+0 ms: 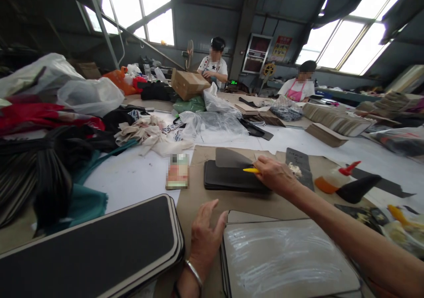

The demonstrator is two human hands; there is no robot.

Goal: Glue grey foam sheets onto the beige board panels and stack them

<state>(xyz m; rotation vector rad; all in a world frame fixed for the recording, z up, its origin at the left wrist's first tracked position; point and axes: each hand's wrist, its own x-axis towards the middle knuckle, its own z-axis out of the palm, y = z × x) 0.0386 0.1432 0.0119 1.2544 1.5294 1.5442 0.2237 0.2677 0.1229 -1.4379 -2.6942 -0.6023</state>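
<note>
My right hand (275, 174) reaches across the table and pinches a yellow tool (251, 170) while lifting the top dark sheet (232, 158) off a small stack of dark sheets (228, 179). My left hand (204, 236) lies open, fingers stretched, on the brown cardboard (198, 192) beside a grey board smeared with white glue (285, 254). A bracelet sits on the left wrist.
A stack of black boards (92, 249) lies at the near left. A glue bottle with a red nozzle (334, 179) stands to the right. Heaps of fabric and plastic bags (66, 95) crowd the left. Two other people work at the far end by a cardboard box (188, 84).
</note>
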